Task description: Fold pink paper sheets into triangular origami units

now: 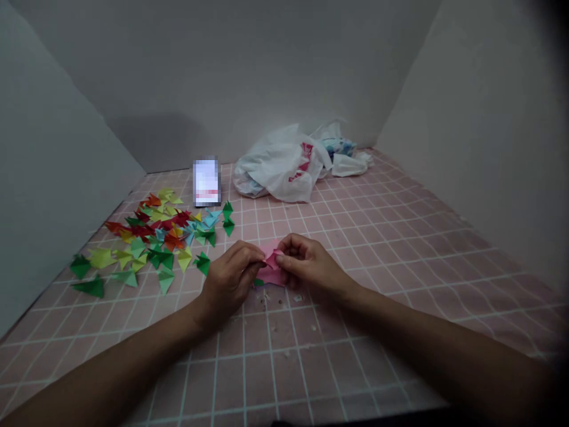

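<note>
A small folded piece of pink paper (272,260) is pinched between the fingertips of both my hands, low in the middle of the view. My left hand (232,274) grips its left side, and my right hand (313,265) has thumb and forefinger closed on its right side. Flatter pink paper (271,277) shows just beneath, on the table; whether it is a separate sheet I cannot tell. A bit of green paper (258,283) peeks out beside my left fingers. Several folded paper cranes, among them a green crane (203,263), lie left of my left hand.
A lit phone (207,181), its screen blurred, stands behind the cranes. Crumpled white plastic bags (284,163) lie against the back wall (267,65). Small scraps (297,298) dot the pink checked tablecloth (377,249) near my hands. Walls rise on both sides.
</note>
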Demonstrator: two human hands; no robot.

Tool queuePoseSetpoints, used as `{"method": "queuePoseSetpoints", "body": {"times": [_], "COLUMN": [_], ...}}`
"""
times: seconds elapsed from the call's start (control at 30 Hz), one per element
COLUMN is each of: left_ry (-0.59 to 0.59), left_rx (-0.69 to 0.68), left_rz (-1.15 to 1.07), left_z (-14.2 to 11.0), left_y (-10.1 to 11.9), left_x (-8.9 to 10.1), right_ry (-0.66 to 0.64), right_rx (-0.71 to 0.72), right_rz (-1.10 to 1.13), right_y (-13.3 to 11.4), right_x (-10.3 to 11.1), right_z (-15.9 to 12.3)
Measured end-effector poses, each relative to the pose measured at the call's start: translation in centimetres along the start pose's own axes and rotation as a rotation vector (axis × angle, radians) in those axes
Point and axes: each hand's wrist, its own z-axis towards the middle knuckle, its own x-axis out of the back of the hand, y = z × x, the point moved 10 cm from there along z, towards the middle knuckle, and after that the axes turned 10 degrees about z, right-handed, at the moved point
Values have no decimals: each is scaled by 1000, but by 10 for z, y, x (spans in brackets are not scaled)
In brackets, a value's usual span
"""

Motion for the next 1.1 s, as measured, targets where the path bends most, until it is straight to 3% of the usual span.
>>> {"method": "queuePoseSetpoints", "body": {"times": [0.13, 0.33, 0.67, 0.93, 1.1], "left_ry": [9, -16, -88, -114, -157], "left_rx": [22, 308, 569, 628, 757], "left_rz": [-39, -216, -505, -555, -697], "left_z": [-1, -7, -15, -19, -28], "left_y": [0, -30, -53, -52, -58], "left_x": [0, -7, -28, -32, -42], "right_ry": [59, 60, 37, 12, -7], "right_rx": [-2, 13, 137, 65, -43], "right_rz": [18, 5, -275, -159, -40], "right_y": [1, -6, -17, -8, 3], "right_x": [3, 3, 0, -5, -5], "right_z": [-2, -4, -7, -7, -6]}}
